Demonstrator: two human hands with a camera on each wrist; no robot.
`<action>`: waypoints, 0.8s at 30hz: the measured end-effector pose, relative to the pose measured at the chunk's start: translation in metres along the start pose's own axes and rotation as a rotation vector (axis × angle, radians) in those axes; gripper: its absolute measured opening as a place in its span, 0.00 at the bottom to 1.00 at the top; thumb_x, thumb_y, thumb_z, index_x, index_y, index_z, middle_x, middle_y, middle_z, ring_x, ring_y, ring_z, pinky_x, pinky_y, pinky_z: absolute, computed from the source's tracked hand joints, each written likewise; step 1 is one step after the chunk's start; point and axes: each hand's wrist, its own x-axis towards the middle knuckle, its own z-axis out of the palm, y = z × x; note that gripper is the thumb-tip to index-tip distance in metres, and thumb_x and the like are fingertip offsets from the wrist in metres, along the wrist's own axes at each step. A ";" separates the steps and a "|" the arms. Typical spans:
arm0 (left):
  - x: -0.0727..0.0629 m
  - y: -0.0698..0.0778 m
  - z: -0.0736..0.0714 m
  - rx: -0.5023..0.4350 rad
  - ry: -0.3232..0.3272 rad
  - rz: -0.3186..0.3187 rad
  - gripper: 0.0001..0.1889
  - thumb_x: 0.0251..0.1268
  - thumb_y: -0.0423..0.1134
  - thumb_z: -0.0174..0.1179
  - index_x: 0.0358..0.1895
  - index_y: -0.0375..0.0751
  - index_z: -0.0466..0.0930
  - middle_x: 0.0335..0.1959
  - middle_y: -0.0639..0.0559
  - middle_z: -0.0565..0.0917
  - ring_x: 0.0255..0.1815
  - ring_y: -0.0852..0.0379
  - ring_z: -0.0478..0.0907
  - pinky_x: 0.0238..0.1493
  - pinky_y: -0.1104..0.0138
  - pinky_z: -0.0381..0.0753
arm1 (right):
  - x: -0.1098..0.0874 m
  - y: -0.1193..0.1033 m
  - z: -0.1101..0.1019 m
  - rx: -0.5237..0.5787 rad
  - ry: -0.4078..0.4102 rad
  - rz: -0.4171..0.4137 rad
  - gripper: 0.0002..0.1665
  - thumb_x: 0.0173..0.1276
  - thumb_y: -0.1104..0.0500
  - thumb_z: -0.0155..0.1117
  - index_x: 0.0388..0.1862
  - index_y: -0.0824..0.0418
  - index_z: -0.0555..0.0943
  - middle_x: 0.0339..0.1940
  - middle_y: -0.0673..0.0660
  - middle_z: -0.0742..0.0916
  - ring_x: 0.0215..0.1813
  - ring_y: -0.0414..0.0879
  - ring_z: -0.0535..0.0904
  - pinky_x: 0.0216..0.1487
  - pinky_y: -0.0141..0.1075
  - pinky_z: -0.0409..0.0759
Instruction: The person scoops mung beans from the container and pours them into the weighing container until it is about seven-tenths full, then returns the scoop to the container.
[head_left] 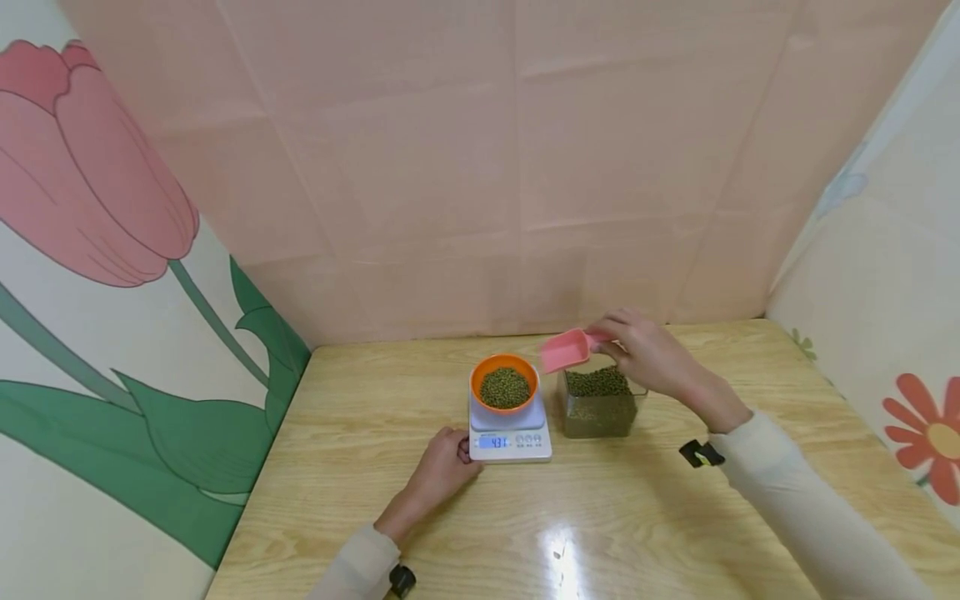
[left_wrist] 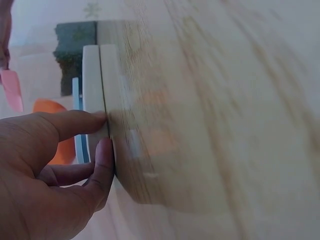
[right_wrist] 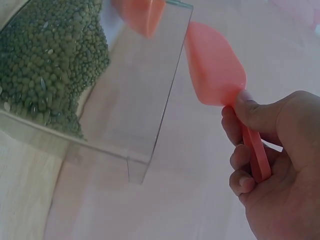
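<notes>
In the head view a white kitchen scale (head_left: 511, 451) with a lit display bears an orange bowl (head_left: 477, 385) of green mung beans (head_left: 505, 389). My left hand (head_left: 442, 463) holds the scale's front left corner, its fingertips (left_wrist: 98, 117) against the casing in the left wrist view. Up and to the right, my right hand (head_left: 645, 350) grips a pink scoop (head_left: 567, 351) by its handle. The scoop is raised between the bowl and a clear box (head_left: 600, 421), with no beans visible in it. More mung beans (right_wrist: 50, 65) lie heaped inside the box, as the right wrist view shows.
The scale and box stand side by side on a wood-grain table (head_left: 360, 408). A pink covered wall (head_left: 450, 208) rises behind, and flower-printed panels (head_left: 900, 333) flank the table on both sides.
</notes>
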 end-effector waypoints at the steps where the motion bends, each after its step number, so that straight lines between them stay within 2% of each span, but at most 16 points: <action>1: 0.000 0.000 0.000 -0.002 -0.001 -0.005 0.17 0.63 0.32 0.74 0.52 0.30 0.85 0.38 0.48 0.78 0.40 0.59 0.72 0.35 0.75 0.75 | 0.000 0.000 -0.001 -0.003 0.002 0.000 0.14 0.71 0.65 0.73 0.53 0.65 0.87 0.49 0.60 0.90 0.51 0.56 0.85 0.54 0.54 0.85; 9: -0.001 0.001 0.000 -0.022 -0.003 -0.025 0.20 0.62 0.32 0.75 0.55 0.27 0.83 0.41 0.46 0.77 0.39 0.59 0.73 0.35 0.75 0.77 | -0.003 0.003 -0.007 -0.020 0.010 0.003 0.13 0.70 0.67 0.73 0.53 0.65 0.88 0.47 0.60 0.89 0.51 0.56 0.84 0.51 0.54 0.85; 17: 0.000 0.000 0.000 -0.025 0.005 -0.015 0.20 0.61 0.31 0.75 0.55 0.27 0.84 0.40 0.46 0.78 0.39 0.60 0.73 0.35 0.75 0.77 | -0.007 0.009 -0.011 -0.034 0.041 -0.027 0.13 0.68 0.69 0.74 0.51 0.65 0.88 0.45 0.59 0.89 0.49 0.55 0.85 0.50 0.54 0.85; 24: 0.000 0.000 0.000 -0.024 0.005 -0.014 0.20 0.61 0.31 0.75 0.55 0.27 0.84 0.40 0.46 0.78 0.39 0.59 0.73 0.35 0.75 0.77 | -0.011 0.008 -0.018 -0.061 0.039 -0.013 0.13 0.68 0.69 0.74 0.51 0.65 0.89 0.43 0.58 0.89 0.46 0.53 0.83 0.46 0.52 0.84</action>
